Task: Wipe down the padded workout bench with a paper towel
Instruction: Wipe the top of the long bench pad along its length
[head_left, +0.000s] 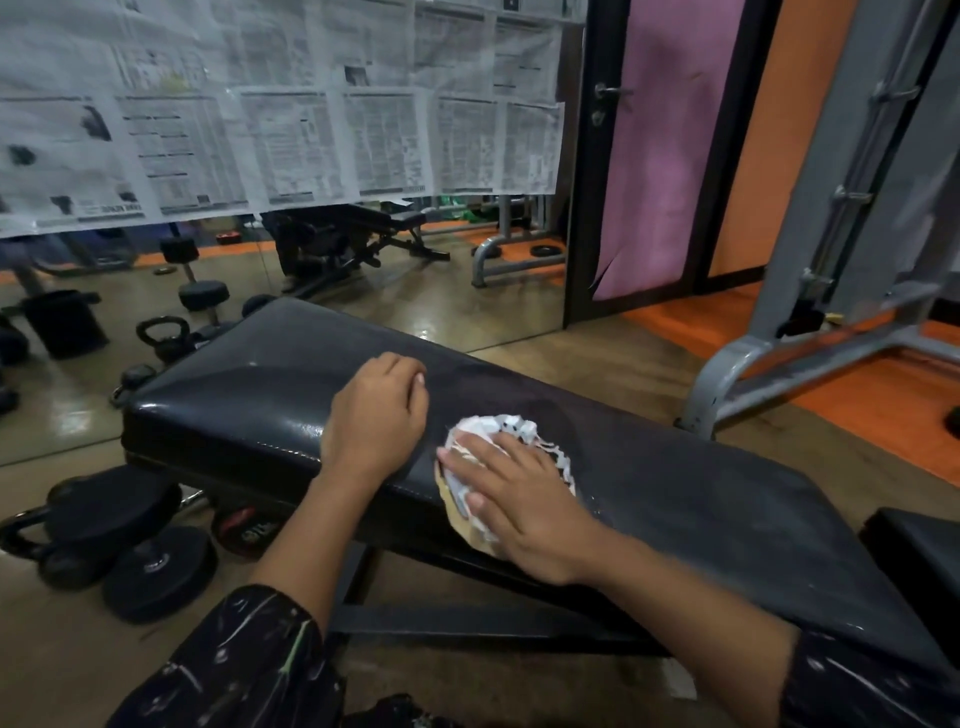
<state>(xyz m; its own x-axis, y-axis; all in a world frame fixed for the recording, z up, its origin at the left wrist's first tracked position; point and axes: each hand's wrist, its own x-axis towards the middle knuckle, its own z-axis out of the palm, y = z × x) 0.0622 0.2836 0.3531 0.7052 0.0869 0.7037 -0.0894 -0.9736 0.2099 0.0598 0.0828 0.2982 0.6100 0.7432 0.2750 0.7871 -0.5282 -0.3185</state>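
Observation:
A black padded workout bench (249, 395) runs from the left middle to the lower right. A crumpled white paper towel (514, 434) lies on the pad near its front edge. My right hand (519, 504) presses flat on the towel, fingers spread over it. My left hand (376, 415) rests on the pad just left of the towel, fingers curled, holding nothing. The pad looks wet and glossy on its left half and duller to the right of the towel.
Dumbbells (130, 545) and a kettlebell (163, 338) lie on the floor left of the bench. A mirror (363, 280) with newspaper sheets stands behind. A grey metal rack frame (779, 358) stands at right, beside a second black pad (914, 551).

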